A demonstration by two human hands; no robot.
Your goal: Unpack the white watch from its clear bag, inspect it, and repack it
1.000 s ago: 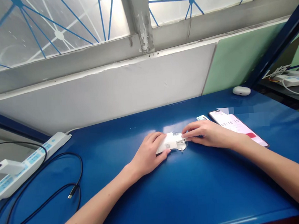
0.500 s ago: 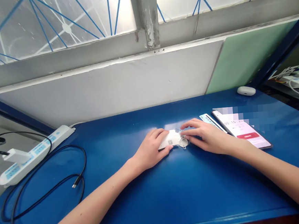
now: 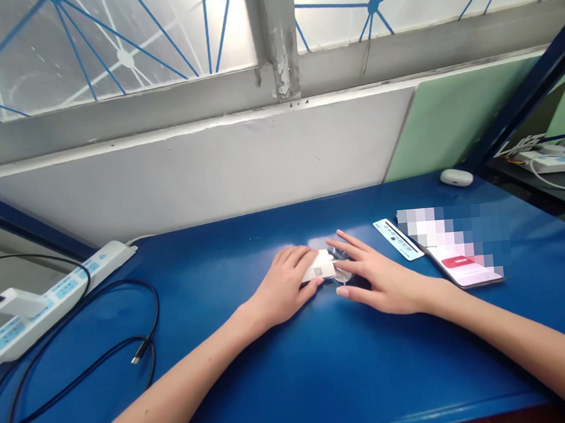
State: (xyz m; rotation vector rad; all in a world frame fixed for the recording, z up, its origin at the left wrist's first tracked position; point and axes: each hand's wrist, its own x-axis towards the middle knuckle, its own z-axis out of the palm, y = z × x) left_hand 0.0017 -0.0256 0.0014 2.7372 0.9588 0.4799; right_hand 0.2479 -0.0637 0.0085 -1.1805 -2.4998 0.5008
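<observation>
A small flat white packet [image 3: 324,272] with a dark square code printed on it lies on the blue table. My left hand [image 3: 284,283] grips its left end, thumb along the near edge and fingers across the top. At its right end is a shiny, clear or silvery round part [image 3: 342,274], partly hidden by my fingers; I cannot make out exactly what it is. My right hand [image 3: 382,272] hovers at that end, fingers spread apart, fingertips over or just touching the round part.
To the right lie a light-blue and white ruler-like strip [image 3: 398,239] and a phone [image 3: 465,265]. A white earbud case [image 3: 456,177] sits at the back right. On the left are a white power strip [image 3: 75,284] and a coiled black cable [image 3: 155,300].
My right hand's fingers have gone from a pinch at the round part to spread apart. My left hand stays on the packet. The view has shifted slightly.
</observation>
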